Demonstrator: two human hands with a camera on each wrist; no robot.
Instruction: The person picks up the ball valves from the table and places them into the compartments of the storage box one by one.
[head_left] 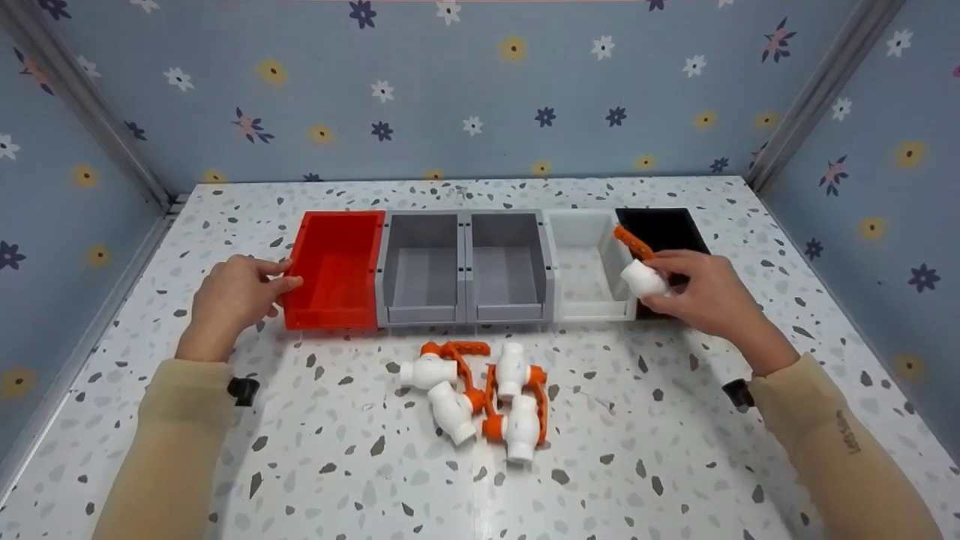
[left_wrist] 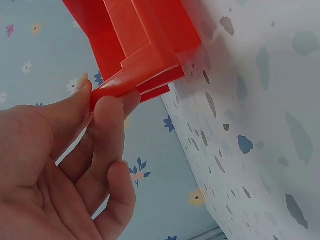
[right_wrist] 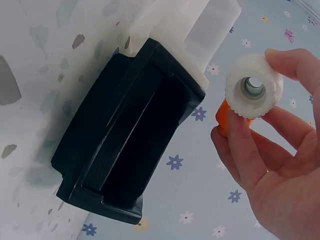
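My left hand (head_left: 236, 294) pinches the side wall of the red bin (head_left: 330, 319) at the left end of the row. In the left wrist view, thumb and fingers (left_wrist: 109, 122) grip the bin's rim. My right hand (head_left: 701, 292) holds a white ball valve (head_left: 643, 279) with an orange lever handle (head_left: 634, 243). That valve is above the edge between the white bin (head_left: 592, 311) and the black bin (head_left: 660, 229). In the right wrist view, the valve's open round end (right_wrist: 254, 86) faces the camera, pinched between thumb and fingers.
Two grey bins (head_left: 424, 315) stand between the red and white ones, all side by side. In front of them several white ball valves (head_left: 521, 429) with orange handles lie clustered on the speckled table (head_left: 337, 465). Flower-patterned panels (head_left: 480, 90) enclose the back and sides.
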